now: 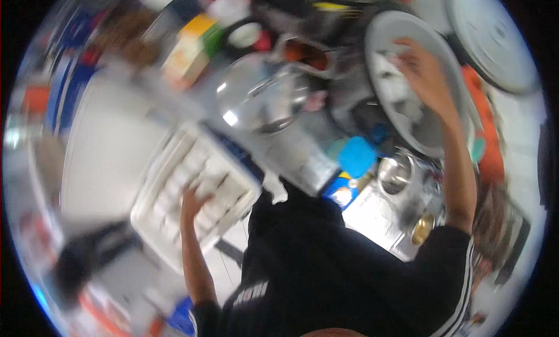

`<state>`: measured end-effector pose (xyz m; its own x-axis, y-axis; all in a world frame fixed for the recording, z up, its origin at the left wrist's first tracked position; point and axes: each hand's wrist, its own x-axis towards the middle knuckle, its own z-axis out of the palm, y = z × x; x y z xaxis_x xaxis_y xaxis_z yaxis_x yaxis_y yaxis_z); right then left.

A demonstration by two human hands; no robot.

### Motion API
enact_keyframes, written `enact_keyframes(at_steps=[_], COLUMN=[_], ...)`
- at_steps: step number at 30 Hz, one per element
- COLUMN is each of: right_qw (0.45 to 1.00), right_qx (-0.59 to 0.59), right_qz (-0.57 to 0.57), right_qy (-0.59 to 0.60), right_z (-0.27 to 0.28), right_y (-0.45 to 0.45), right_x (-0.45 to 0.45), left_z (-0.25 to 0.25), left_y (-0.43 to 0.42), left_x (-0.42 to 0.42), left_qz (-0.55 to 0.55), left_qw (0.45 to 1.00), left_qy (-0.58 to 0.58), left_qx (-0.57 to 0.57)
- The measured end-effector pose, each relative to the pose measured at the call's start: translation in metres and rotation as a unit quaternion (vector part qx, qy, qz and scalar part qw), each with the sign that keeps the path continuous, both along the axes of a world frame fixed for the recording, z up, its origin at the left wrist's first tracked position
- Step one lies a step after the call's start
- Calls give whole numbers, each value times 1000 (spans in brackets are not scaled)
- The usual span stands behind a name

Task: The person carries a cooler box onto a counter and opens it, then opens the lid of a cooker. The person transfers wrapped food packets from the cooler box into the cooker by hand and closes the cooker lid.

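My left hand (195, 202) is over an open white box (156, 225), at the white rounded pieces (172, 188) packed in rows inside it. Its fingers are spread, and nothing shows between them. My right hand (420, 72) reaches over a large grey round basin (434, 31) at the upper right, fingers apart and slightly curled, with nothing visible in them. White pieces (410, 112) lie inside the basin below that hand. Motion blur hides the finer details of both hands.
Between my hands, a shiny metal lid (247, 91) lies on the metal counter (311, 145). Nearer are a blue lid (356, 156), a metal bowl (395, 173) and a golden bowl (423, 229). The box's raised lid (105, 151) stands at the left.
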<state>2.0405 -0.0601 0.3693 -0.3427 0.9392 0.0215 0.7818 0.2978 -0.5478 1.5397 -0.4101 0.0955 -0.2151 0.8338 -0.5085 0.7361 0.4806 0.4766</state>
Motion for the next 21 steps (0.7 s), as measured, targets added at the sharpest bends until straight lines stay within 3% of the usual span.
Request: enact_keyframes(at_steps=[1, 3, 5, 7, 8, 9, 11, 13, 15, 17, 18, 20, 21], right_qw=[998, 993, 976, 932, 918, 908, 899, 907, 892, 892, 896, 916, 920], right_qx=[9, 44, -66, -176, -205, -160, -161, -19, 45, 71, 69, 48, -18], right_qz=[9, 73, 158, 261, 282, 355, 385, 408, 444, 440, 432, 397, 375], right_qy=[66, 86, 138, 179, 187, 157, 134, 104, 75, 77, 80, 38, 113], right_z=[13, 25, 18, -8, -21, -46, -64, -95, -124, -138, -135, -99, -86], right_y=[-26, -77, -125, -151, -164, -174, -200, -224, -240, -249, -249, -223, -210], right_x=[-28, -76, -115, -155, -180, -198, -245, -286, -310, -315, -310, -281, -263], left_z=[3, 16, 25, 35, 35, 40, 58, 63, 42, 81, 45, 40, 87], left_y=[2, 3, -8, -15, -20, -27, -26, -32, -41, -24, -49, -33, -12], left_x=[0, 1, 0, 4, 7, 12, 19, 34, 56, 91, 77, 81, 102], left_qz=[16, 57, 107, 260, 320, 322, 329, 314, 441, 517, 355, 262, 330], left_qw=[999, 998, 994, 937, 906, 905, 875, 873, 799, 677, 847, 756, 425], left_qy=[17, 0, -17, -202, -225, -226, -263, -280, -284, -447, -314, -531, -802], left_qx=[-35, -6, 1, 116, 162, 161, 237, 245, 293, 273, 241, 279, 258])
